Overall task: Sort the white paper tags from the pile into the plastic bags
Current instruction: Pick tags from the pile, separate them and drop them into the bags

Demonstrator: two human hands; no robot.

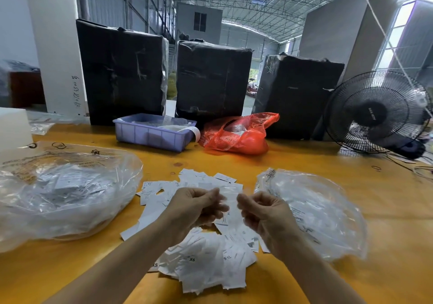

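A pile of white paper tags (pixel 206 264) lies on the yellow table (pixel 386 210) in front of me, some marked XS and XL. Above it my left hand (pixel 194 206) and my right hand (pixel 262 212) each pinch one side of a small clear plastic bag (pixel 230 200), which hangs between them with a tag showing through it. A large clear plastic bag (pixel 65 193) holding tags lies to the left. Another clear plastic bag (pixel 314 207) with small bags in it lies to the right.
A lilac plastic bin (pixel 152 135) and a red plastic bag (pixel 236 135) sit behind the pile. Three black wrapped boxes (pixel 210 81) stand along the far edge. A black fan (pixel 377 114) stands at the back right, with cables beside it.
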